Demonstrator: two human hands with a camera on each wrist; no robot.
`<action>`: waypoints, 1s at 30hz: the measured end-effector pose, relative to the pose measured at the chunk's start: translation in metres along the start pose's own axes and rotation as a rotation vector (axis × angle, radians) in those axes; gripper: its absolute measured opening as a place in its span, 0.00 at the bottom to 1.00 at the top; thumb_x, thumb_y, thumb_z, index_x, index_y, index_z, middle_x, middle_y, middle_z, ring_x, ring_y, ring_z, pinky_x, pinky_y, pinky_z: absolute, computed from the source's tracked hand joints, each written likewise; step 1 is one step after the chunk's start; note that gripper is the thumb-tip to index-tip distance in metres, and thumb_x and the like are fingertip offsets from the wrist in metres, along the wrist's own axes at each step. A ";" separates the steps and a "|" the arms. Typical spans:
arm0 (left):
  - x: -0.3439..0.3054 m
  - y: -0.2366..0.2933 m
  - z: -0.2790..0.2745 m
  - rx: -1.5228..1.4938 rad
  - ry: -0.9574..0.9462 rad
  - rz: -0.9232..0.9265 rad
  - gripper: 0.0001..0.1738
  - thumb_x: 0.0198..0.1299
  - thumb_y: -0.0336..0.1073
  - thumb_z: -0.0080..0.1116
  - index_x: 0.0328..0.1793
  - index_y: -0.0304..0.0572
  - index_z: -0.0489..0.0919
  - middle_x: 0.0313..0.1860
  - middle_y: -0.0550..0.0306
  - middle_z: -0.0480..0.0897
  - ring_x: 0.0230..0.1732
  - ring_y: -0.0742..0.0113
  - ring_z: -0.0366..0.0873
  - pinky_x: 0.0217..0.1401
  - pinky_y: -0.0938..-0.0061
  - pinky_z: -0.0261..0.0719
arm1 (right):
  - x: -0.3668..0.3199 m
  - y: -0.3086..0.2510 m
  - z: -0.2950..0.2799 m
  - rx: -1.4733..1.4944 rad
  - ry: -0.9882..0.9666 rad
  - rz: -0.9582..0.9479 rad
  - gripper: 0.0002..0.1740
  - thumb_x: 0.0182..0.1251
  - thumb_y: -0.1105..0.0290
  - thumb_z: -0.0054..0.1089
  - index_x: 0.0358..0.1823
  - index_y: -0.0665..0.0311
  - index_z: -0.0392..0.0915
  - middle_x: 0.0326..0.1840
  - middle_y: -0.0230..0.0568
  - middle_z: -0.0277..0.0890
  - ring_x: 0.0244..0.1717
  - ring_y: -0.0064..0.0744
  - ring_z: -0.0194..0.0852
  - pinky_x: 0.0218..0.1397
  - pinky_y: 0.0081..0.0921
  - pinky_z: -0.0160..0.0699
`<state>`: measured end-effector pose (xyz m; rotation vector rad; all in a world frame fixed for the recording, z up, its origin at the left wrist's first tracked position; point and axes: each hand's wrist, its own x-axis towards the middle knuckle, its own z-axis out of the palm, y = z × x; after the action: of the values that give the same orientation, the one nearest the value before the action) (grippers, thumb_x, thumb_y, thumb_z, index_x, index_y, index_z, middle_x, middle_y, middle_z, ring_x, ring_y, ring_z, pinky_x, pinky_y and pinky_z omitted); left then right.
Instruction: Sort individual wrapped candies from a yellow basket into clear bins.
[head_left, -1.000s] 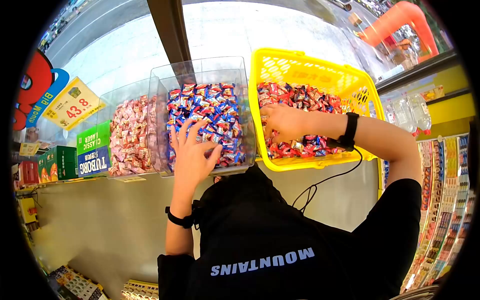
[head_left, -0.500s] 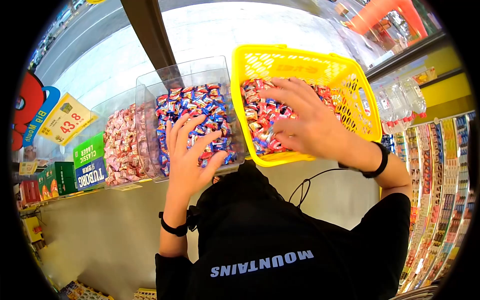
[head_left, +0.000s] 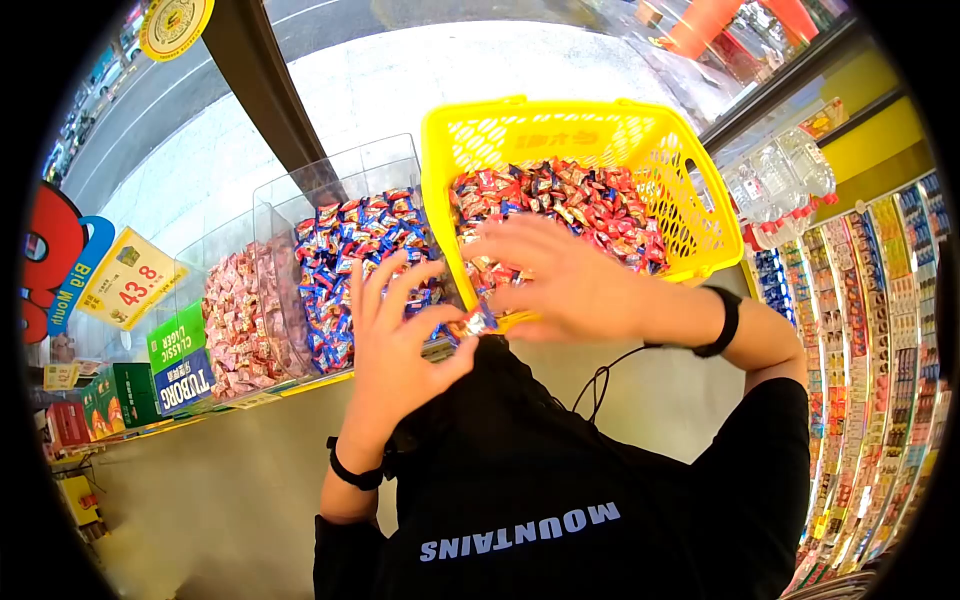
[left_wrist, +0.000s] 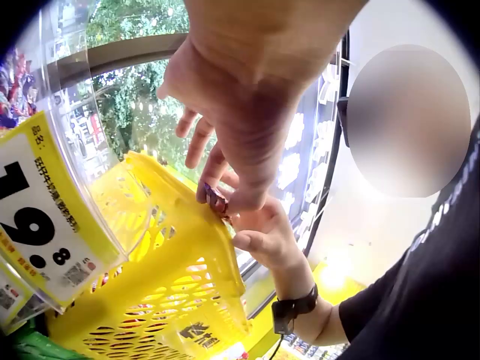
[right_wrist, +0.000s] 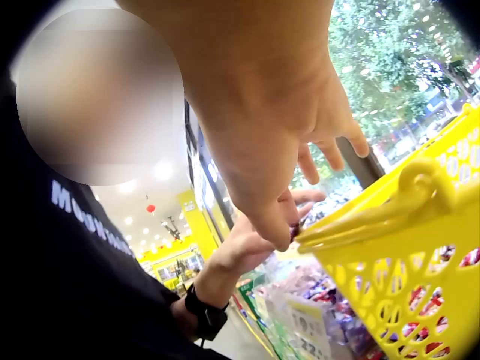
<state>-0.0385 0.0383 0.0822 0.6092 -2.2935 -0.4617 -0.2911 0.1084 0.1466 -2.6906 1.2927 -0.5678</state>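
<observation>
A small wrapped candy [head_left: 474, 322] is between my two hands, in front of the yellow basket's near rim. My left hand [head_left: 400, 360] pinches it between thumb and forefinger, other fingers spread, as the left wrist view shows on the candy [left_wrist: 216, 199]. From the other side my right hand [head_left: 570, 280] pinches the same candy with thumb and fingertips. The yellow basket [head_left: 715, 262], holding a heap of red-wrapped candies [head_left: 575, 205], stands just beyond my right hand. Behind my left hand sits a clear bin [head_left: 345, 160] of blue-and-red candies [head_left: 370, 235].
Left of that bin is another with pink candies [head_left: 245, 320], then a Tuborg box [head_left: 182, 375] and a 43.8 price sign [head_left: 135, 285]. Large clear bottles [head_left: 780, 180] stand right of the basket. Stocked shelves [head_left: 870, 330] line the right; a window runs behind.
My right hand has come out of the basket and over its near edge to my left hand, bringing a candy. My left hand has moved slightly right, its thumb and forefinger now at the candy.
</observation>
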 end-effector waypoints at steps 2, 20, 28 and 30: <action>-0.004 -0.015 0.004 0.052 0.051 -0.047 0.13 0.49 0.40 0.81 0.39 0.53 0.90 0.68 0.55 0.82 0.80 0.41 0.70 0.88 0.28 0.51 | -0.003 0.030 -0.013 0.054 -0.018 0.073 0.15 0.57 0.64 0.82 0.42 0.61 0.88 0.74 0.52 0.76 0.74 0.56 0.76 0.77 0.51 0.75; -0.037 -0.064 0.030 0.081 -0.176 -0.266 0.18 0.61 0.53 0.79 0.50 0.52 0.95 0.79 0.52 0.77 0.88 0.39 0.59 0.90 0.33 0.46 | -0.048 0.158 0.026 -0.150 -1.069 0.355 0.18 0.52 0.52 0.86 0.41 0.48 0.94 0.81 0.53 0.66 0.83 0.59 0.59 0.77 0.60 0.71; -0.041 -0.068 0.034 0.071 -0.132 -0.271 0.18 0.61 0.50 0.78 0.52 0.52 0.93 0.78 0.50 0.77 0.87 0.38 0.60 0.90 0.33 0.46 | -0.050 0.164 0.030 -0.079 -0.977 0.228 0.11 0.47 0.57 0.86 0.26 0.49 0.92 0.75 0.57 0.72 0.80 0.59 0.63 0.76 0.57 0.68; -0.040 -0.067 0.034 0.082 -0.129 -0.273 0.18 0.61 0.50 0.78 0.53 0.52 0.93 0.79 0.50 0.76 0.87 0.38 0.60 0.90 0.33 0.46 | -0.048 0.167 0.028 -0.012 -0.976 0.284 0.08 0.49 0.60 0.84 0.25 0.51 0.91 0.79 0.59 0.70 0.81 0.59 0.63 0.77 0.54 0.69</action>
<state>-0.0178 0.0097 0.0041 0.9655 -2.3698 -0.5514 -0.4305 0.0382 0.0655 -2.1685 1.2660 0.7022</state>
